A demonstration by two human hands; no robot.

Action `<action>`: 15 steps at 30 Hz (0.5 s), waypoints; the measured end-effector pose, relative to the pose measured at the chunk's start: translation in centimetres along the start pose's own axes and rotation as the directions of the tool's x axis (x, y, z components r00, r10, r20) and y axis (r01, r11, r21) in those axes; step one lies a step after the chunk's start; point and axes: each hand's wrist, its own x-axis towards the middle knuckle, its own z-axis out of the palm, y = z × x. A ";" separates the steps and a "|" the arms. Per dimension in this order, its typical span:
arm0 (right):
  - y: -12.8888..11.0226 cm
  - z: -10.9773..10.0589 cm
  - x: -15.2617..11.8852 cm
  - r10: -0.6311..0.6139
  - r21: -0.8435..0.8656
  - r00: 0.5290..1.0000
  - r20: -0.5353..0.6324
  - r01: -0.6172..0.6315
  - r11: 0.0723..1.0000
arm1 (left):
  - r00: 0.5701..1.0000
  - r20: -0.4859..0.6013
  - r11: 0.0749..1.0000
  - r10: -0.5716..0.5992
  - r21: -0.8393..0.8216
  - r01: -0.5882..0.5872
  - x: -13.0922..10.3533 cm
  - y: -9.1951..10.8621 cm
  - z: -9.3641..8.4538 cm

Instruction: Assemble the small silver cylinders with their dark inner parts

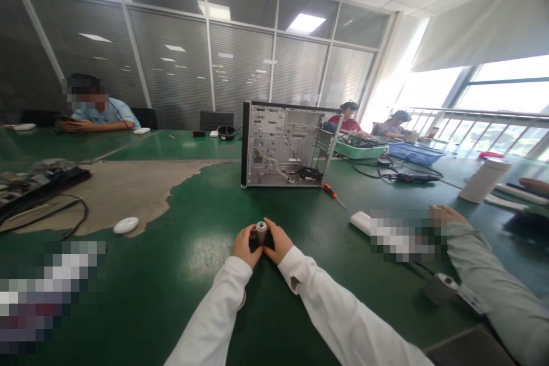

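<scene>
My left hand (243,246) and my right hand (278,242) close around a small silver cylinder (261,229) that stands on the green table (206,274) just in front of me. Both arms wear white sleeves. Farther back stands an open computer case (285,146) with cables showing inside. A screwdriver with an orange handle (333,194) lies to the right of the case, apart from both hands.
A white round disc (126,225) and black cables (47,211) lie at the left. A co-worker's sleeve (493,291) rests at the right by a grey cylinder (440,287). A white canister (484,180), a green tray (360,150), a blue tray (415,152) and seated people are behind.
</scene>
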 end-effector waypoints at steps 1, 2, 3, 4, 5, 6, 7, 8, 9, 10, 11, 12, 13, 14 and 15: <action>0.4 0.0 -0.3 -0.014 0.031 1.000 0.003 0.014 0.999 | 1.000 0.007 1.000 0.009 0.007 -0.009 0.1 0.0 0.0; 0.6 -0.1 -0.5 -0.028 0.064 1.000 -0.001 0.028 0.998 | 1.000 0.015 1.000 0.017 0.013 -0.017 0.1 0.0 -0.1; 0.7 -0.3 -0.6 -0.038 0.098 0.999 -0.013 0.040 0.994 | 1.000 0.022 1.000 0.021 0.019 -0.021 0.2 0.1 -0.1; 0.7 -0.5 -0.7 -0.045 0.129 0.999 -0.028 0.048 0.991 | 0.999 0.029 1.000 0.018 0.022 -0.019 0.2 0.2 -0.2; 0.5 -0.7 -0.6 -0.051 0.156 0.998 -0.044 0.057 0.986 | 1.000 0.028 1.000 0.010 0.022 -0.011 0.2 0.3 -0.3; 0.3 -0.9 -0.6 -0.056 0.178 0.997 -0.059 0.066 0.982 | 1.000 0.030 1.000 0.001 0.019 -0.002 0.2 0.5 -0.4; 0.0 -1.1 -0.5 -0.063 0.194 0.995 -0.071 0.076 0.978 | 0.999 0.030 1.000 -0.011 0.016 0.010 0.2 0.6 -0.4; -0.2 -1.2 -0.4 -0.074 0.202 0.994 -0.079 0.089 0.975 | 0.999 0.031 1.000 -0.023 0.015 0.022 0.2 0.6 -0.4; -0.5 -1.3 -0.3 -0.088 0.203 0.993 -0.083 0.104 0.974 | 0.999 0.035 0.999 -0.032 0.016 0.031 0.2 0.7 -0.4; -0.7 -1.4 -0.3 -0.102 0.198 0.991 -0.085 0.118 0.973 | 0.998 0.039 0.999 -0.039 0.023 0.038 0.1 0.7 -0.4; -0.9 -1.5 -0.3 -0.114 0.191 0.990 -0.087 0.129 0.973 | 0.998 0.041 0.998 -0.046 0.035 0.044 0.1 0.7 -0.3; -1.0 -1.5 -0.2 -0.123 0.183 0.989 -0.085 0.137 0.974 | 0.998 0.040 0.997 -0.051 0.052 0.049 0.1 0.7 -0.3; -1.0 -1.4 -0.2 -0.125 0.176 0.989 -0.084 0.139 0.975 | 0.998 0.039 0.996 -0.052 0.072 0.049 0.0 0.7 -0.3; -1.0 -1.4 -0.2 -0.123 0.170 0.989 -0.083 0.136 0.976 | 0.998 0.038 0.995 -0.049 0.092 0.045 0.0 0.7 -0.3; -1.0 -1.3 -0.2 -0.117 0.166 0.990 -0.081 0.129 0.978 | 0.998 0.037 0.993 -0.047 0.112 0.042 0.0 0.7 -0.3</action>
